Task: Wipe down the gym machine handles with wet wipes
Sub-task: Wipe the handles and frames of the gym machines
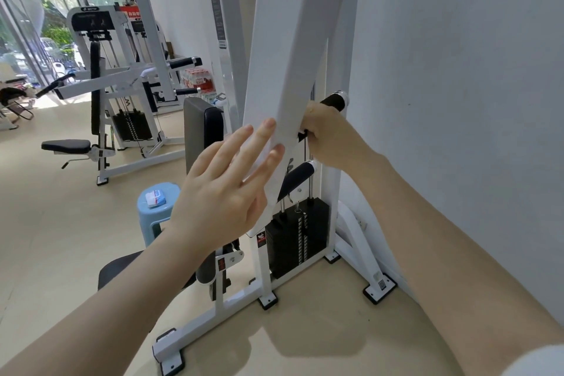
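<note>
From the head camera, your left hand is spread flat with straight fingers, its fingertips pressed against the edge of the white slanted arm of the gym machine, gripping nothing. Your right hand reaches behind that arm and curls round the upper handle, a black foam grip with a silver end cap that sticks out past your knuckles. Whether a wipe sits inside that fist you cannot tell; the palm is hidden. Just below it, the lower handle of the same kind angles down beside the arm, untouched.

Beneath the handles stands the black weight stack, inside the white frame whose feet rest on the beige floor close to the grey wall. To the left of your left wrist, a blue plastic stool carries the wet wipes pack, white with a blue and red label, well apart from both hands. The machine's dark back pad rises behind the stool, and another white machine stands farther off by the windows.
</note>
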`<action>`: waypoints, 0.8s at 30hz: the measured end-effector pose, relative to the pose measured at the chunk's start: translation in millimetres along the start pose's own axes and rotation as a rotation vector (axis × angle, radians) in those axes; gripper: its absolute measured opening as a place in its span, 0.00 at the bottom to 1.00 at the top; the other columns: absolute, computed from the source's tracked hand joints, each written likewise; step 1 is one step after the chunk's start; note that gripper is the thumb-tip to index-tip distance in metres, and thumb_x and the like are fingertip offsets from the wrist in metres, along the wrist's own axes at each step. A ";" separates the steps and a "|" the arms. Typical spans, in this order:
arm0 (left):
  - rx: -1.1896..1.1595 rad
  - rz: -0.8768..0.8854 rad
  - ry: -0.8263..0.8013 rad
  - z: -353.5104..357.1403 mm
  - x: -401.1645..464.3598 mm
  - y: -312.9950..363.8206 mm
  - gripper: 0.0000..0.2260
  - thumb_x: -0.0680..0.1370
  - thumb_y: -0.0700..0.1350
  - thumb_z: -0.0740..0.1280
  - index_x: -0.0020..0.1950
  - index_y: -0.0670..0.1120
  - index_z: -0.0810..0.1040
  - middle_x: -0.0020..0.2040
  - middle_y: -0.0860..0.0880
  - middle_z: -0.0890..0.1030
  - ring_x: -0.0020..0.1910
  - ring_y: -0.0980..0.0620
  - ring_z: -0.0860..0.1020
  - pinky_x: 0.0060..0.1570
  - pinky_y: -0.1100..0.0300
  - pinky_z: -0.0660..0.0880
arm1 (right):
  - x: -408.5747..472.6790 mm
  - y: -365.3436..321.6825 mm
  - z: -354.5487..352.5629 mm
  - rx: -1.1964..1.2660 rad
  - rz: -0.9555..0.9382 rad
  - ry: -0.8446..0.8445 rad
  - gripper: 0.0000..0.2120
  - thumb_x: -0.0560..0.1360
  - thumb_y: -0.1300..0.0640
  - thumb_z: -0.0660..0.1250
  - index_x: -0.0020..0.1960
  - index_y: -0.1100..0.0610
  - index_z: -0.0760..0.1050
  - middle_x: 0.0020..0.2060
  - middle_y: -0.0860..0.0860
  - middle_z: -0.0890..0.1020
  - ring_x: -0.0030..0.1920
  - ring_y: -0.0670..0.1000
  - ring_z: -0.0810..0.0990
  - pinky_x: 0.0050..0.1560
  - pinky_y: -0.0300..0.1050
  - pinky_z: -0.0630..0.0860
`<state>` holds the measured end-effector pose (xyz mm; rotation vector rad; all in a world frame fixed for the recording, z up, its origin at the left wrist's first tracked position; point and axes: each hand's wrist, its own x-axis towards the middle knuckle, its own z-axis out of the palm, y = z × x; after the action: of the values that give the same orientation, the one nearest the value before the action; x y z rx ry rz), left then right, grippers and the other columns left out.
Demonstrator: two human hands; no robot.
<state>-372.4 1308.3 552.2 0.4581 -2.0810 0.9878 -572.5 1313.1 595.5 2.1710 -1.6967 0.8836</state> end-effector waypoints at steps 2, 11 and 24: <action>-0.002 -0.009 -0.007 -1.1 0.4 0.7 0.20 0.73 0.40 0.64 0.65 0.43 0.75 0.71 0.41 0.64 0.68 0.42 0.66 0.62 0.47 0.67 | -0.7 21.7 4.0 0.049 0.015 0.185 0.26 0.65 0.61 0.42 0.46 0.62 0.78 0.40 0.51 0.79 0.44 0.56 0.75 0.53 0.47 0.70; -0.070 -0.037 -0.026 -7.5 1.4 15.0 0.20 0.74 0.39 0.61 0.66 0.43 0.74 0.72 0.42 0.63 0.68 0.43 0.66 0.62 0.49 0.66 | -23.0 9.1 36.9 0.385 0.495 0.589 0.22 0.77 0.72 0.53 0.69 0.61 0.67 0.69 0.56 0.69 0.72 0.53 0.64 0.69 0.31 0.55; -0.712 -0.161 -0.188 -44.8 7.1 75.3 0.20 0.67 0.32 0.57 0.58 0.45 0.68 0.74 0.44 0.62 0.69 0.47 0.65 0.56 0.56 0.71 | -120.9 -90.1 -0.7 0.802 0.702 0.837 0.12 0.75 0.63 0.62 0.56 0.52 0.74 0.53 0.47 0.79 0.54 0.44 0.78 0.55 0.44 0.76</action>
<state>-399.6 1390.7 538.3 0.3393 -2.3425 0.0761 -504.7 1435.5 539.3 1.0387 -1.7392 2.5383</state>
